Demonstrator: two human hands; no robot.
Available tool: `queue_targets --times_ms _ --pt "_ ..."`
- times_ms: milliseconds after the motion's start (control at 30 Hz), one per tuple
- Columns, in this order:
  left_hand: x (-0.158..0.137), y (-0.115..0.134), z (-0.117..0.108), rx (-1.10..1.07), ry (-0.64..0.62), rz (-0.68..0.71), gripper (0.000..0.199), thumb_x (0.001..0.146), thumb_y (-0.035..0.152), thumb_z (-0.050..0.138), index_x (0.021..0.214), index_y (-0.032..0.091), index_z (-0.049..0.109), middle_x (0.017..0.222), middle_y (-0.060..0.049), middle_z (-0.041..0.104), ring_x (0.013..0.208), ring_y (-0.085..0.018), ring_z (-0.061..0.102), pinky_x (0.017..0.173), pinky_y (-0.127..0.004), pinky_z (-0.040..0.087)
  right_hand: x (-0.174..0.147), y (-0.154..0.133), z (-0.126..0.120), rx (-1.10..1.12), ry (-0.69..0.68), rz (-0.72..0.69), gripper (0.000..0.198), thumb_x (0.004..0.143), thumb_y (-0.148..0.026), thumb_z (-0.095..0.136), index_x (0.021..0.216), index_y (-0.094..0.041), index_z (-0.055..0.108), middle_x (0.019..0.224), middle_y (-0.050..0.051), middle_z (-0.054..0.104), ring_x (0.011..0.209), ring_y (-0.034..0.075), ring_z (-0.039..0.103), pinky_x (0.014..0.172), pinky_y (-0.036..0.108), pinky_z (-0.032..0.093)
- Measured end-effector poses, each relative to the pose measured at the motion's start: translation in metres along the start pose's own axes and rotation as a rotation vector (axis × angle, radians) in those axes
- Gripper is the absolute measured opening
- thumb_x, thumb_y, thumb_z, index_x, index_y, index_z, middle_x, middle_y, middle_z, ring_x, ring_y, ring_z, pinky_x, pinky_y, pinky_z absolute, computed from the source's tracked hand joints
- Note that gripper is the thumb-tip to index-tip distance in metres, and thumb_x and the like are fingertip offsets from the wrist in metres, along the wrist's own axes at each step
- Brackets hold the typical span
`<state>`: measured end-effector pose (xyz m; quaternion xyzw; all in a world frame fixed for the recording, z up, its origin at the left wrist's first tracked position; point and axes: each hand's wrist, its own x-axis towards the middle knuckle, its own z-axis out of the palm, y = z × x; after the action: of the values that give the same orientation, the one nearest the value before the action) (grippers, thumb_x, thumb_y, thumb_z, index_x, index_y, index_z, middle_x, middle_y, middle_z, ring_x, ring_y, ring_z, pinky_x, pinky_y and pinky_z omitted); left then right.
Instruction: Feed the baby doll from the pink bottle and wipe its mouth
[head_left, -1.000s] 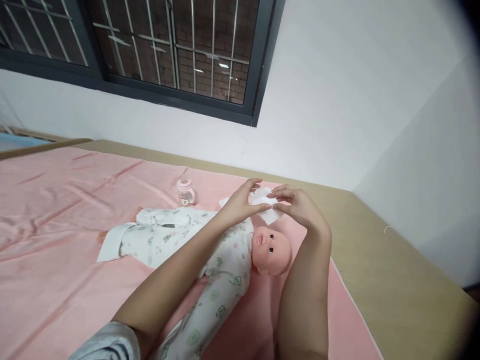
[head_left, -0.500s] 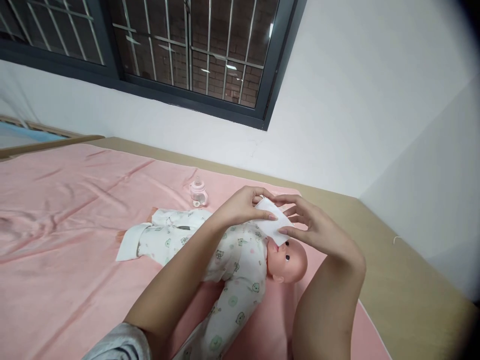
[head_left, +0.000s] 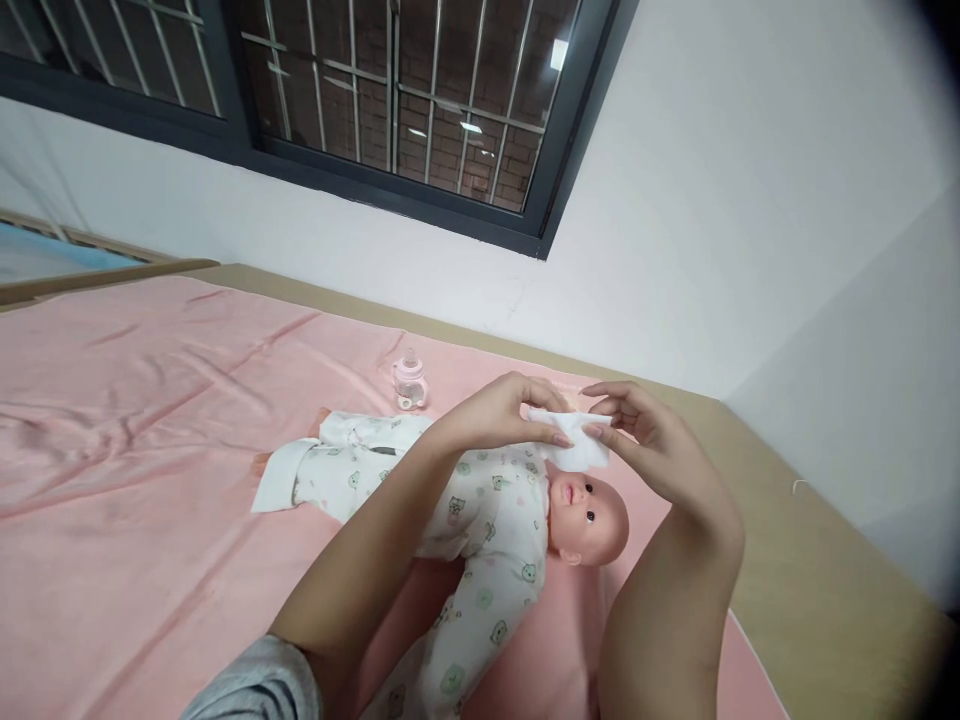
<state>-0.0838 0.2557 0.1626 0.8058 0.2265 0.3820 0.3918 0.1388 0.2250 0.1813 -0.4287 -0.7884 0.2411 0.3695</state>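
A folded white tissue or cloth [head_left: 576, 445] is pinched between my two hands, above the head of a baby doll [head_left: 592, 520]. My left hand [head_left: 517, 412] grips its left side, thumb in front and fingers behind. My right hand [head_left: 637, 430] has the right edge between thumb and fingers, with the index finger lifted. The doll lies on its back in white patterned clothes [head_left: 480, 500], head to the right and feet to the left. My left forearm covers part of its body.
A pink sheet [head_left: 150, 430] with wrinkles covers most of the wooden surface [head_left: 787, 540]. Beyond the doll's legs a small baby bottle [head_left: 410, 380] stands upright. A white wall [head_left: 712, 200] and a barred window [head_left: 405, 100] lie behind.
The white piece has turned from slanting to roughly level and looks more folded. It has lifted off the doll's mouth, which now shows. The whole view has shifted slightly.
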Motion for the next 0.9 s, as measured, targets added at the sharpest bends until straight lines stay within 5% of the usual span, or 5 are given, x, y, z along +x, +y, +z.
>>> queue_targets --times_ms 167,300,467,700,900 --pt "0.002 0.006 0.01 0.002 0.214 0.189 0.01 0.077 0.029 0.075 0.077 0.02 0.072 0.125 -0.006 0.06 0.121 -0.024 0.053 0.103 -0.036 0.04 0.005 -0.002 0.012 0.085 0.075 -0.025 0.063 0.081 -0.039 0.067 0.138 -0.031 0.041 0.092 0.002 0.064 0.079 0.016 0.064 0.076 0.034 0.055" --pt "0.001 0.012 0.012 -0.106 0.33 0.099 0.018 0.082 0.033 0.071 0.081 0.015 0.066 0.092 -0.005 0.068 0.094 -0.019 0.063 0.083 -0.03 0.048 0.002 -0.006 0.014 0.004 0.173 -0.022 0.073 0.081 -0.039 0.067 0.145 -0.032 0.033 0.101 0.003 0.065 0.082 0.017 0.066 0.08 0.035 0.054" --pt "0.0 0.015 0.012 -0.11 0.204 0.053 0.024 0.083 0.038 0.068 0.083 0.015 0.063 0.084 -0.001 0.061 0.076 -0.014 0.058 0.065 -0.023 0.043 0.009 0.011 -0.001 0.07 0.305 0.032 0.056 0.084 -0.042 0.063 0.135 -0.027 0.047 0.094 0.003 0.069 0.082 0.018 0.066 0.083 0.038 0.053" --pt "0.009 -0.006 0.022 0.342 -0.157 -0.134 0.013 0.078 0.031 0.069 0.083 0.019 0.065 0.087 0.001 0.068 0.083 -0.019 0.061 0.068 -0.026 0.04 0.021 0.118 -0.022 0.287 0.583 0.18 0.032 0.077 -0.037 0.063 0.102 -0.017 0.065 0.067 -0.001 0.064 0.061 0.013 0.059 0.072 0.033 0.053" --pt "0.014 -0.017 0.046 0.488 -0.27 -0.281 0.009 0.074 0.025 0.062 0.075 0.02 0.054 0.079 0.0 0.062 0.077 -0.02 0.061 0.056 -0.026 0.034 -0.007 0.224 0.011 0.474 0.969 0.514 0.021 0.065 -0.034 0.065 0.075 -0.016 0.059 0.054 -0.005 0.055 0.05 0.008 0.051 0.053 0.023 0.045"
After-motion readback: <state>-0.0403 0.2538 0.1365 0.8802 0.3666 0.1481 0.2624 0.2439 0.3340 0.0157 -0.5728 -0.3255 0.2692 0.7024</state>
